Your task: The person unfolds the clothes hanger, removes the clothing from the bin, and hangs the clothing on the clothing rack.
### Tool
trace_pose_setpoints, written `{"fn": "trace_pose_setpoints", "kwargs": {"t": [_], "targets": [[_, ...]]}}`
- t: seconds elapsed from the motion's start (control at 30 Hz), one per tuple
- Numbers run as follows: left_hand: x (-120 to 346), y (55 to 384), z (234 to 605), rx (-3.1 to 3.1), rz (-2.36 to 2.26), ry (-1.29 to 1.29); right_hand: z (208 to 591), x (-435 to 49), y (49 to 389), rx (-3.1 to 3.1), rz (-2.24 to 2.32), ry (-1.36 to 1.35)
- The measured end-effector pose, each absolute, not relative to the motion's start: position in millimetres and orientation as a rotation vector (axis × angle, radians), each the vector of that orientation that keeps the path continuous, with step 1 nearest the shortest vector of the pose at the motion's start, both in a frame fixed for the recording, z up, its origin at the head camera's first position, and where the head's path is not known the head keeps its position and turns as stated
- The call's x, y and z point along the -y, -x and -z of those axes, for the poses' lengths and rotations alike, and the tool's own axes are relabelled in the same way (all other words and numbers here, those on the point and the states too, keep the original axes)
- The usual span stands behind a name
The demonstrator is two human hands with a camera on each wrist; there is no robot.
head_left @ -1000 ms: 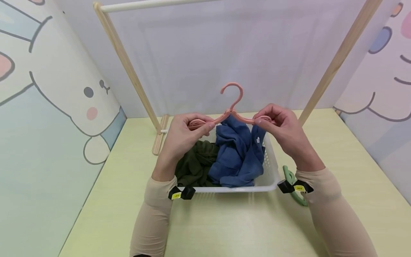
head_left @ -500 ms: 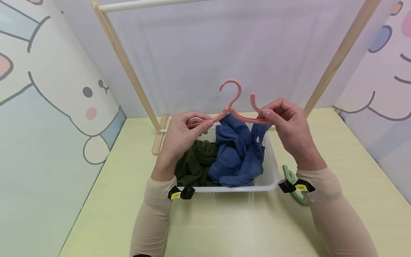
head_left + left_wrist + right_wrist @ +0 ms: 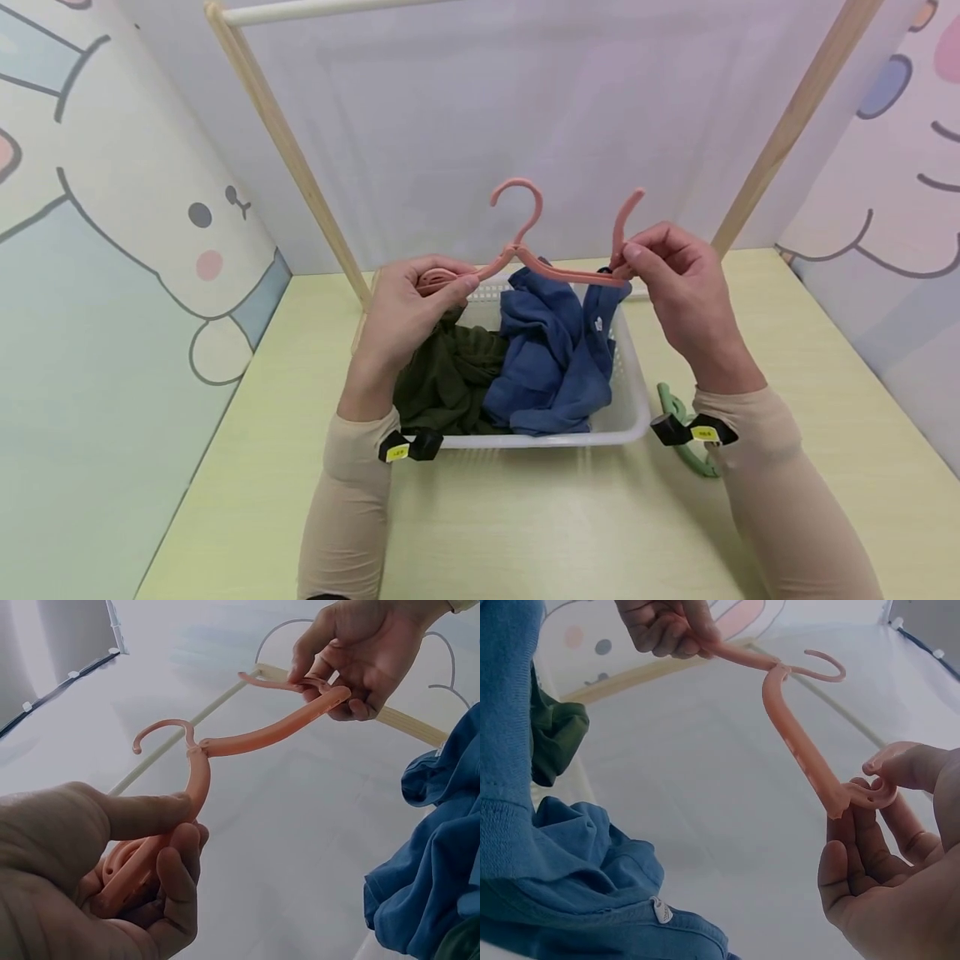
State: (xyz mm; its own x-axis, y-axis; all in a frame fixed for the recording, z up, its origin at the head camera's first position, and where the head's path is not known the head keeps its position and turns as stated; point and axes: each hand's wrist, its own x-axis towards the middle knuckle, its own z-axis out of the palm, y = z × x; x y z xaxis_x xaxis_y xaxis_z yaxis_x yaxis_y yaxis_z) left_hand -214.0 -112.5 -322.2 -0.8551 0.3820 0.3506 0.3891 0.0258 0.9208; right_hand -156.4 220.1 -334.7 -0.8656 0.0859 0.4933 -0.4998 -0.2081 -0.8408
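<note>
A pink folding clothes hanger is held up between both hands, hook upward, above a laundry basket. My left hand grips its left arm, where a pink end piece lies folded against it; the left wrist view shows the thumb along the hanger and the fingers curled below. With thumb and fingertips my right hand pinches a curved end piece that stands up from the tip of the right arm. In the right wrist view this piece bends away from the hanger's end, partly covered by the thumb.
Below the hands stands a white basket with dark green cloth and blue cloth in it. A green hanger lies on the table to the right, partly behind the right wrist. Behind rises a rack with wooden posts and a white bar.
The right end piece, folded along the arm a second ago, has swung out and upward in my right hand. Hanger and left hand have shifted slightly left.
</note>
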Motion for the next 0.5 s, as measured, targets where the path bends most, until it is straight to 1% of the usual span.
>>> {"fn": "trace_pose_setpoints", "kwargs": {"t": [0.5], "targets": [[131.5, 218.8, 317.2, 2.151, 2.062, 0.802, 336.2, -224.5, 157.9, 1.638, -2.164, -0.472]]}}
